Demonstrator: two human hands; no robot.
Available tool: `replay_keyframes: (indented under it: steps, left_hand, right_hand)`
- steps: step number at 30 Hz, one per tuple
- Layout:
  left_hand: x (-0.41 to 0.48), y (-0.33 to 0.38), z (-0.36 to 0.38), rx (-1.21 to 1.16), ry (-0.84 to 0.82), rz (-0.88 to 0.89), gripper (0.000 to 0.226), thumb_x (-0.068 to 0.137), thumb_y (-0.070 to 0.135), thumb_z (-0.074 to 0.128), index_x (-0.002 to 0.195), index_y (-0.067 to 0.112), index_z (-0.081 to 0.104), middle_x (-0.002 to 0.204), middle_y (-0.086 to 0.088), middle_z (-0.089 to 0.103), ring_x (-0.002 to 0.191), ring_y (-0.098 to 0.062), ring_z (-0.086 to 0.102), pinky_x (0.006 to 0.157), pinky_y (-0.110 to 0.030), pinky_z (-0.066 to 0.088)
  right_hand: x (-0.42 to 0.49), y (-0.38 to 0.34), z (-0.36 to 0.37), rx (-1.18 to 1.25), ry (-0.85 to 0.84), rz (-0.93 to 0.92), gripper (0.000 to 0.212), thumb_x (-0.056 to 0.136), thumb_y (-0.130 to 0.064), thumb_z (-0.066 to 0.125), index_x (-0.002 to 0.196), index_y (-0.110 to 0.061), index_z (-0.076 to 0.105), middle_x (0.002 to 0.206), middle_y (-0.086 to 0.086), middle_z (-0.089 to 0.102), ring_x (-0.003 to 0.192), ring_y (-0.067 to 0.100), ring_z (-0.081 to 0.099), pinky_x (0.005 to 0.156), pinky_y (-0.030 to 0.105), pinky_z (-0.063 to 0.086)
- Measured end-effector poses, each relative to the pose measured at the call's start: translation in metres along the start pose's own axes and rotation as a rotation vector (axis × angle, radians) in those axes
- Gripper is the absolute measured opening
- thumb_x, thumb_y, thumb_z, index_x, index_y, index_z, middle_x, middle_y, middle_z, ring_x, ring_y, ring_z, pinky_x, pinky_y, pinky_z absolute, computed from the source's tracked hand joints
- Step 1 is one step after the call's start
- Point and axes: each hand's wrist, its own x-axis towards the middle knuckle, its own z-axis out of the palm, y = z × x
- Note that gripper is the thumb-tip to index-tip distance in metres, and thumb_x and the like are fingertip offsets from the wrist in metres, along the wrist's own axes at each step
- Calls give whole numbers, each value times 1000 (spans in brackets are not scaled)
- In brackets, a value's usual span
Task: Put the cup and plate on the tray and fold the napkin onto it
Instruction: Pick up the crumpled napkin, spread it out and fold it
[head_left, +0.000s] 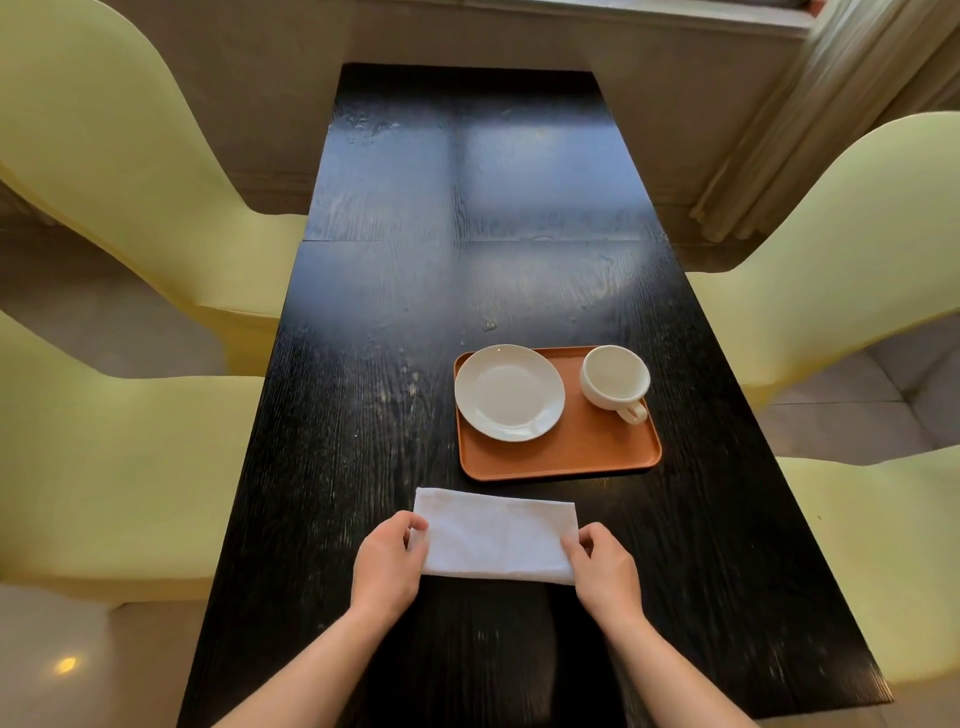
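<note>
Left hand (387, 564) and right hand (605, 571): fingers pinch the short ends of the white napkin (496, 535), a folded strip on the black worktop (363, 415) | advice: align edges, crease flat, then lift | beyond: orange tray (561, 457) holds plate (509, 392) and cup (615, 376) | writing: none legible

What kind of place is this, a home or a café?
Probably a café or restaurant dining room, though a home is possible: a long dark table flanked by matching covered chairs, with a serving tray holding cup and plate.
</note>
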Motion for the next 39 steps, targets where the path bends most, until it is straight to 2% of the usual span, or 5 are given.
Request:
replay_keyframes:
  steps: [9,12,18,27,39]
  left_hand:
    - [-16,5,11,385,70,413,44,79,10,79,121,11,66,135,-18,56,124,-36,57,94,-48,56]
    - [-16,2,18,564,-38,603,56,89,30,67,141,12,55,157,-21,39,147,-40,35,119,-52,32]
    - [-8,-21,24,805,-247,505,88,93,73,10,156,16,-11,163,-7,-26,150,-27,-27,120,-51,-9]
    - [-12,-15,23,807,-279,457,91,94,73,12,155,13,-18,160,-9,-33,147,-26,-35,121,-48,-16]
    - [-14,21,4,-92,-16,-402,62,90,24,66,147,9,45,133,-13,58,116,-28,59,95,-40,48]
  right_hand:
    - [-23,10,-4,-173,197,-407,48,93,-19,70,139,-11,57,137,5,60,123,24,57,96,41,55]
    - [-35,15,6,-428,60,-625,67,101,-35,55,159,-14,29,168,2,24,156,26,21,125,45,22]
    - [-31,21,9,-723,-51,-590,91,93,-72,25,153,-5,38,164,11,30,150,32,32,117,45,-2]
    - [-17,35,12,-810,-185,-534,102,85,-86,3,156,-17,-23,162,1,-37,152,29,-29,115,46,-26]
    - [-43,35,6,-679,-140,-521,91,87,-71,-4,162,-19,2,171,-5,-9,156,19,-15,126,39,-11]
